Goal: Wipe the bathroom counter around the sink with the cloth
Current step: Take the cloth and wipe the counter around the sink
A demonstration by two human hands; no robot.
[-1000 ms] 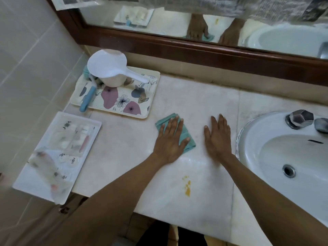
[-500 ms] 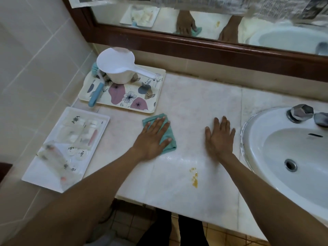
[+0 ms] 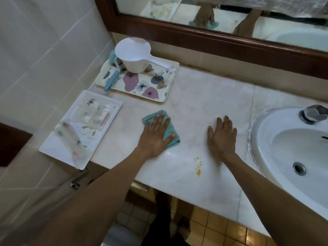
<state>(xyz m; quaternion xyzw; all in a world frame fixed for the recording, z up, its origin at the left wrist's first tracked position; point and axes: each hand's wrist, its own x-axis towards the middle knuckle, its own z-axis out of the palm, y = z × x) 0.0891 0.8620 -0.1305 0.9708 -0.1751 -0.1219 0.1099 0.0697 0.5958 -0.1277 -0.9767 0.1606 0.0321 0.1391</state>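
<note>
A teal cloth (image 3: 171, 135) lies flat on the pale marble counter (image 3: 204, 96). My left hand (image 3: 156, 135) presses down on it, palm flat and fingers spread, covering most of it. My right hand (image 3: 221, 135) rests flat on the bare counter to the right, fingers apart, holding nothing. The white sink (image 3: 291, 150) is set into the counter at the right, just beyond my right hand. A yellow stain (image 3: 198, 166) sits on the counter near the front edge, between my two forearms.
A floral tray (image 3: 156, 86) at the back left holds a white scoop (image 3: 136, 55) and a blue-handled brush (image 3: 111, 80). A white tray (image 3: 56, 144) of wrapped toiletries overhangs the left end. A metal tap (image 3: 314, 113) stands on the sink rim; a wood-framed mirror (image 3: 213, 39) runs behind.
My left hand has slid the cloth leftward across the counter, away from my right hand, which stayed put. The view has shifted left as well.
</note>
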